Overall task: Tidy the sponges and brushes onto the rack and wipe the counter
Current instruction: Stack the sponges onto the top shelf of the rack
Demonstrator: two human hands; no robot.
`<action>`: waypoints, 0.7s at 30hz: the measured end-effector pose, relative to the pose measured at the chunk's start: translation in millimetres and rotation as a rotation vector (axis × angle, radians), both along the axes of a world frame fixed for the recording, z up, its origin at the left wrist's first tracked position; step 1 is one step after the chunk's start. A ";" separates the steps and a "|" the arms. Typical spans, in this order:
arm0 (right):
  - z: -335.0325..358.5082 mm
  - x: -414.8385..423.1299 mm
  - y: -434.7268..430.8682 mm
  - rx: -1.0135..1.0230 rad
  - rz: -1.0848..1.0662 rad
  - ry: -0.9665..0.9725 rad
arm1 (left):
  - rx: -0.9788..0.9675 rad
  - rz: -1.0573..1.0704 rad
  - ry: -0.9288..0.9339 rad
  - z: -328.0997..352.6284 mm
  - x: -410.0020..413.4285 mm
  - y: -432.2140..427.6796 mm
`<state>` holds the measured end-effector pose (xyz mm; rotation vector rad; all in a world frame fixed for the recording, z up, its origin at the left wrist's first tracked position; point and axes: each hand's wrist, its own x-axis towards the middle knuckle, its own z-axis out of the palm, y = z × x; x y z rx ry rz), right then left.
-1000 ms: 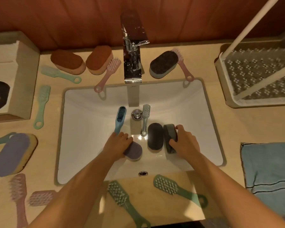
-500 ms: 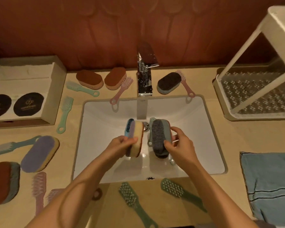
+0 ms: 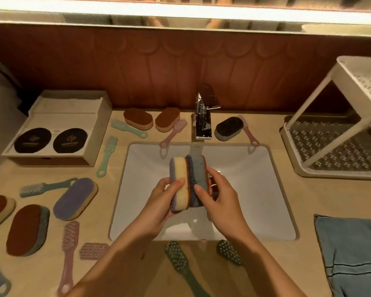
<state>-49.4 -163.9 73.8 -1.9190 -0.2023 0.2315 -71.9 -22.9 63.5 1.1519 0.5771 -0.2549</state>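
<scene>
Left hand gripping the yellow sponge, right hand clutching grey sponges, pressed together above the sink, rack at two o'clock.

Dim warm light — overhead glare, edges warped.

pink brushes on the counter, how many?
4: one left of the faucet, one right of it, two front left. More may sit off-frame.

Both hands clasped, forearms converging
</scene>
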 end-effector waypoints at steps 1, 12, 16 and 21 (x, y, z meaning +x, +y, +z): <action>0.4 -0.4 1.0 0.003 0.014 -0.007 | 0.001 0.001 -0.009 2.3 -0.3 0.5; 1.6 -12.2 17.3 -0.070 -0.046 -0.129 | -0.018 -0.035 -0.015 15.2 -5.2 11.7; 1.5 -17.6 21.7 -0.060 -0.048 -0.128 | -0.045 -0.067 -0.009 18.2 -4.2 16.6; 7.6 -21.5 23.1 0.061 0.043 -0.052 | 0.028 -0.147 -0.051 23.2 -6.5 24.5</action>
